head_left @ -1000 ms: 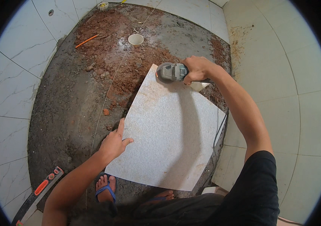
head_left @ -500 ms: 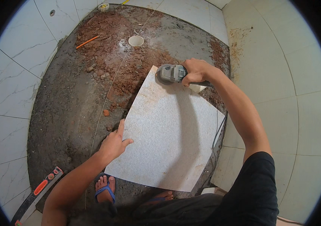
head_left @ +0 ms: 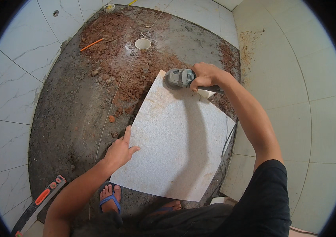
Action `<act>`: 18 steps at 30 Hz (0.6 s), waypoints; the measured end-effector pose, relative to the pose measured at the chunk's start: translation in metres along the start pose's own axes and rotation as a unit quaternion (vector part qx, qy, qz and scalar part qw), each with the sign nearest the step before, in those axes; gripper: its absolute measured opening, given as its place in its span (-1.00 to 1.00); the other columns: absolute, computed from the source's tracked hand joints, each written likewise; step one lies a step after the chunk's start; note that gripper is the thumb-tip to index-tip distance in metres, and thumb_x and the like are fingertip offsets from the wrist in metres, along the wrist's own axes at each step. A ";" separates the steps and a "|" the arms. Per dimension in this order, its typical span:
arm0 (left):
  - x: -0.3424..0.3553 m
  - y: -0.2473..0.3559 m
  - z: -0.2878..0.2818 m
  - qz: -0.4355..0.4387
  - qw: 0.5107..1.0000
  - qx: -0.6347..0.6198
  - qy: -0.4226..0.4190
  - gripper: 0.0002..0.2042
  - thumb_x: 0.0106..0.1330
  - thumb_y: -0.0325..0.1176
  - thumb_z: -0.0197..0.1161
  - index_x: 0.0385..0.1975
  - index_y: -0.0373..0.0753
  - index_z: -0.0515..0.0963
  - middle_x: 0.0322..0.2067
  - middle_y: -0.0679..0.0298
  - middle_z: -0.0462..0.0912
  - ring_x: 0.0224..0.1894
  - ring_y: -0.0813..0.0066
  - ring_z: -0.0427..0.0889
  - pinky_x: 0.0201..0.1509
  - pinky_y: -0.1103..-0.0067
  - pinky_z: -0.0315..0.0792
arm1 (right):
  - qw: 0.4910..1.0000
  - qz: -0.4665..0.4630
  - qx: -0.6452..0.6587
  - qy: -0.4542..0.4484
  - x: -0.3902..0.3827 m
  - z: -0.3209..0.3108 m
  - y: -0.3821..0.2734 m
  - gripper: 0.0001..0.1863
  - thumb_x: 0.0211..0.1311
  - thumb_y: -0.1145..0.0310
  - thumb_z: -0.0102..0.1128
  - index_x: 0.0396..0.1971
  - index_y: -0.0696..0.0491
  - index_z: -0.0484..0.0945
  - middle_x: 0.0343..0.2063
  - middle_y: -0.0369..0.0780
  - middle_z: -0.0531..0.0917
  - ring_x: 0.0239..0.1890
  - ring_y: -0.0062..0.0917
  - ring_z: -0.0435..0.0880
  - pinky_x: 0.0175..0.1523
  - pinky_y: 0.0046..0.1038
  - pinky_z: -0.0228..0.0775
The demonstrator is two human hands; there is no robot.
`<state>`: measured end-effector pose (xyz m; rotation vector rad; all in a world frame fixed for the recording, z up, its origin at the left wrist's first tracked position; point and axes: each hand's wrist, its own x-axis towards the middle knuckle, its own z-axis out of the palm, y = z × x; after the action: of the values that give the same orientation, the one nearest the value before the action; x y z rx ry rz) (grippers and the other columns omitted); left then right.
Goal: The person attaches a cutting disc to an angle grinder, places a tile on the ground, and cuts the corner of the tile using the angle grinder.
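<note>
My right hand is closed round the body of a grey angle grinder. The grinder's head rests at the far corner of a large pale speckled tile, and its disc is mostly hidden beneath the guard. At the tile's left edge, my left hand grips with the thumb on top and the index finger stretched along the edge; its other fingers are partly hidden. Reddish dust smears the tile near the grinder. A dark power cord runs down by the tile's right side.
Rough grey mortar and red soil surround the tile. Beyond it a round white pipe opening sits in the floor, with an orange pencil to its left. A taut string crosses the ground. A spirit level leans at lower left. Tiled walls flank both sides.
</note>
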<state>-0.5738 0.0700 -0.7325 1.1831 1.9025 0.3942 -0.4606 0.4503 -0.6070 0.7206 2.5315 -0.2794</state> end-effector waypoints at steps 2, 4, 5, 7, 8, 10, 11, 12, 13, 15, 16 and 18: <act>0.000 -0.001 0.001 0.003 1.000 0.004 0.004 -0.13 0.41 -0.20 0.29 0.48 -0.42 -0.17 0.01 -0.40 0.57 0.06 -0.27 0.63 0.14 0.14 0.55 | 1.000 0.004 0.001 0.000 0.000 0.000 -0.001 -0.44 -0.53 0.10 0.39 -0.41 0.18 0.71 -0.41 0.02 0.74 -0.32 -0.13 0.74 -0.26 -0.16 0.54; 0.000 -0.002 0.002 0.008 1.000 0.008 0.008 -0.13 0.41 -0.21 0.29 0.49 -0.41 -0.17 0.01 -0.40 0.57 0.05 -0.27 0.64 0.13 0.14 0.55 | 1.000 0.008 0.002 0.000 0.001 0.000 -0.001 -0.44 -0.52 0.11 0.39 -0.41 0.18 0.71 -0.41 0.03 0.74 -0.32 -0.13 0.74 -0.26 -0.17 0.54; 0.000 -0.003 0.003 0.011 1.000 0.007 0.010 -0.13 0.41 -0.21 0.29 0.48 -0.42 -0.17 0.01 -0.40 0.57 0.05 -0.27 0.64 0.12 0.14 0.55 | 1.000 0.005 0.004 0.000 0.002 0.000 0.001 -0.45 -0.52 0.11 0.39 -0.42 0.19 0.72 -0.41 0.03 0.75 -0.33 -0.13 0.74 -0.26 -0.17 0.54; 0.000 -0.001 0.001 0.013 1.000 0.004 0.013 -0.13 0.41 -0.21 0.29 0.48 -0.42 -0.17 0.00 -0.41 0.57 0.05 -0.28 0.64 0.11 0.14 0.56 | 1.000 0.002 0.005 -0.001 0.002 -0.001 -0.001 -0.45 -0.52 0.11 0.40 -0.42 0.19 0.72 -0.40 0.03 0.75 -0.34 -0.13 0.74 -0.27 -0.17 0.54; -0.001 0.000 0.000 0.009 1.000 0.005 0.008 -0.13 0.41 -0.21 0.29 0.48 -0.43 -0.17 0.00 -0.41 0.57 0.04 -0.28 0.64 0.11 0.15 0.56 | 1.000 0.008 0.010 -0.004 0.001 -0.001 -0.002 -0.46 -0.52 0.10 0.40 -0.44 0.19 0.72 -0.41 0.03 0.75 -0.35 -0.13 0.74 -0.28 -0.18 0.54; -0.001 0.003 -0.001 0.006 1.000 0.005 0.004 -0.13 0.41 -0.21 0.28 0.48 -0.44 -0.18 0.00 -0.41 0.57 0.04 -0.28 0.64 0.11 0.15 0.56 | 1.000 0.013 0.014 -0.006 0.001 -0.002 -0.002 -0.46 -0.52 0.10 0.40 -0.46 0.20 0.72 -0.42 0.03 0.75 -0.36 -0.13 0.73 -0.29 -0.18 0.53; -0.002 0.004 -0.002 0.003 1.000 0.009 0.003 -0.13 0.41 -0.21 0.28 0.48 -0.45 -0.17 0.00 -0.42 0.57 0.03 -0.27 0.65 0.11 0.15 0.56 | 1.000 0.010 0.019 -0.007 0.002 -0.001 0.000 -0.48 -0.52 0.10 0.39 -0.48 0.20 0.73 -0.43 0.03 0.74 -0.37 -0.13 0.73 -0.30 -0.18 0.52; -0.002 0.004 -0.002 -0.001 1.000 0.014 0.002 -0.13 0.41 -0.21 0.28 0.48 -0.45 -0.17 0.00 -0.42 0.57 0.02 -0.27 0.65 0.11 0.15 0.56 | 1.000 0.007 0.023 -0.008 0.002 -0.002 -0.001 -0.49 -0.52 0.11 0.39 -0.50 0.20 0.73 -0.44 0.03 0.74 -0.38 -0.14 0.73 -0.32 -0.19 0.52; -0.002 0.003 -0.002 -0.001 1.000 0.014 0.002 -0.13 0.41 -0.21 0.28 0.48 -0.45 -0.17 0.00 -0.42 0.57 0.02 -0.27 0.65 0.11 0.15 0.56 | 1.000 0.006 0.023 -0.008 0.002 -0.002 -0.001 -0.49 -0.52 0.11 0.39 -0.50 0.20 0.73 -0.44 0.03 0.74 -0.38 -0.14 0.73 -0.32 -0.19 0.52; -0.001 0.001 -0.001 0.005 1.000 0.007 0.006 -0.13 0.41 -0.21 0.28 0.48 -0.45 -0.17 0.00 -0.41 0.57 0.01 -0.27 0.65 0.11 0.15 0.56 | 0.999 0.004 0.037 -0.011 0.001 -0.003 -0.002 -0.49 -0.54 0.14 0.37 -0.49 0.22 0.68 -0.52 0.00 0.71 -0.45 -0.17 0.69 -0.34 -0.18 0.48; -0.001 0.001 -0.001 0.006 1.000 0.007 0.006 -0.13 0.41 -0.21 0.28 0.48 -0.45 -0.17 0.00 -0.41 0.57 0.01 -0.27 0.65 0.11 0.15 0.56 | 0.999 0.004 0.036 -0.011 0.002 -0.002 -0.001 -0.49 -0.54 0.14 0.37 -0.49 0.22 0.68 -0.52 0.00 0.71 -0.45 -0.17 0.69 -0.34 -0.18 0.48; -0.001 0.001 0.000 0.008 1.000 0.008 0.007 -0.13 0.41 -0.21 0.29 0.48 -0.45 -0.16 -0.01 -0.41 0.57 0.02 -0.27 0.65 0.10 0.15 0.56 | 0.999 0.000 0.044 -0.012 0.005 0.000 0.002 -0.50 -0.54 0.15 0.37 -0.51 0.22 0.68 -0.54 -0.01 0.70 -0.47 -0.19 0.69 -0.35 -0.19 0.48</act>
<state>-0.5734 0.0699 -0.7318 1.2097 1.9122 0.3965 -0.4632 0.4546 -0.6097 0.7456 2.5099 -0.3986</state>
